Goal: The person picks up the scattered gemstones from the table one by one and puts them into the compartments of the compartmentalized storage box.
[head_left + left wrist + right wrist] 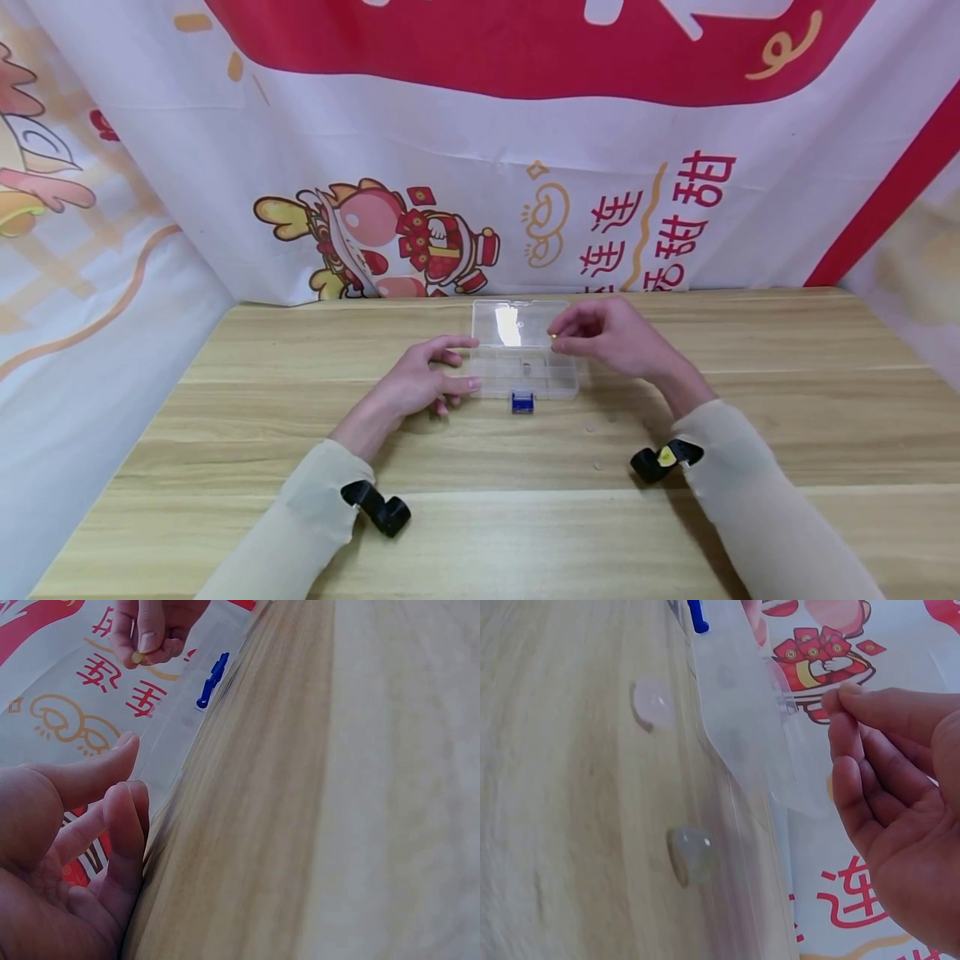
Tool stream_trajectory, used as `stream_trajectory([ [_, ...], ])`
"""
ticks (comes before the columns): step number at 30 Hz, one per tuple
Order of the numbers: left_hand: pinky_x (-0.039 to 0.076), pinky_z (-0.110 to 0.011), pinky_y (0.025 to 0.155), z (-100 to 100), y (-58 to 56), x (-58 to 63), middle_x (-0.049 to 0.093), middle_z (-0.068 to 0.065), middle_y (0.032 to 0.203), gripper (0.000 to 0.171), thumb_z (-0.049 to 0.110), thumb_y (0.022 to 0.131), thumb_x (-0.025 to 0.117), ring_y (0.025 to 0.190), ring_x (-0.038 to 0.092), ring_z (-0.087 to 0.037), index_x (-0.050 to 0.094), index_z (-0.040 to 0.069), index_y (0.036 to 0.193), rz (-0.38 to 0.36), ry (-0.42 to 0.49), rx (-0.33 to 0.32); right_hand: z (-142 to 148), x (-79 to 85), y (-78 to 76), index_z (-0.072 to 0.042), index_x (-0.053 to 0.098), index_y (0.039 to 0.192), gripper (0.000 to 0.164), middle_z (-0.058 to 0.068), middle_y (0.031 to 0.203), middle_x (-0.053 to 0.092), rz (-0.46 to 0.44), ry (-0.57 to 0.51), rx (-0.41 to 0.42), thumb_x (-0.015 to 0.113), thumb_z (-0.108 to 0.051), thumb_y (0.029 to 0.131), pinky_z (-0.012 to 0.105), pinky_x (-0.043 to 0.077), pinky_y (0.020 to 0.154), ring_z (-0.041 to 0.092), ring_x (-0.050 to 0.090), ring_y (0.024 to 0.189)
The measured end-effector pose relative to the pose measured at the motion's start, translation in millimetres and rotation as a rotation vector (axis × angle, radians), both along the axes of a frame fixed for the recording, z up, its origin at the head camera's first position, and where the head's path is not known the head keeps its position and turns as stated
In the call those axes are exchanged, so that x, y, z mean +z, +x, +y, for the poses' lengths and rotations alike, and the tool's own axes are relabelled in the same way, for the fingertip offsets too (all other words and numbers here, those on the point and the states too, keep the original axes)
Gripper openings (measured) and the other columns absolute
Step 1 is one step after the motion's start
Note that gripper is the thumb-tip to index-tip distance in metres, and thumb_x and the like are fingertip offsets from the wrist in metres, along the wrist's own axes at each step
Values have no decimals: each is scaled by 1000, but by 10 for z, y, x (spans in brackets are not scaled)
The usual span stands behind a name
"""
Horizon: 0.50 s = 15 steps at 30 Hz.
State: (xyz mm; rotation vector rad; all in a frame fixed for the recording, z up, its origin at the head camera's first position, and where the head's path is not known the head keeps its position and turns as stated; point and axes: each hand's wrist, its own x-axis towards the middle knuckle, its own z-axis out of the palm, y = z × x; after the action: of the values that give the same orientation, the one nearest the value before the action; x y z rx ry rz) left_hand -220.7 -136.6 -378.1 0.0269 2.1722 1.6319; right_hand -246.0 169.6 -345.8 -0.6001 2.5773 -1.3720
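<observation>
A clear plastic compartment box (487, 385) lies with its lid (487, 321) raised at the back and a blue latch (522, 402) at its front. One small greyish piece (527, 367) shows in a compartment. My left hand (420, 379) is at the box's left side, thumb and forefinger extended to its edge. Over the right part of the box, my right hand (611, 337) pinches a small yellow bead-like piece (138, 657) between thumb and fingertips. On the table to the front right lie a pinkish translucent piece (654, 703) and a greyish translucent one (693, 856).
Several small pale pieces (597, 466) lie on the wooden table (480, 533) in front of the right hand. A printed cloth (420, 125) with red and gold drawings hangs behind the table, and more cloth (97, 333) covers the left side.
</observation>
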Motion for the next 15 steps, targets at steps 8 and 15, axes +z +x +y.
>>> stream_trajectory([
  [8,55,-22,54,22,-2,3,49,-12,138,66,12,90,85,73,64,-17,60,29,148,2,-8,0,-104,3,21,-5,77,113,19,8,102,77,24,-1,-35,80,-13,95,25,56,79,23,68,92],
  [15,55,-22,55,8,6,-4,49,-12,140,68,14,90,85,74,64,-17,58,28,150,8,-20,-4,-219,5,38,-5,77,113,20,8,102,75,21,-10,-79,80,-10,95,26,57,79,23,66,93],
])
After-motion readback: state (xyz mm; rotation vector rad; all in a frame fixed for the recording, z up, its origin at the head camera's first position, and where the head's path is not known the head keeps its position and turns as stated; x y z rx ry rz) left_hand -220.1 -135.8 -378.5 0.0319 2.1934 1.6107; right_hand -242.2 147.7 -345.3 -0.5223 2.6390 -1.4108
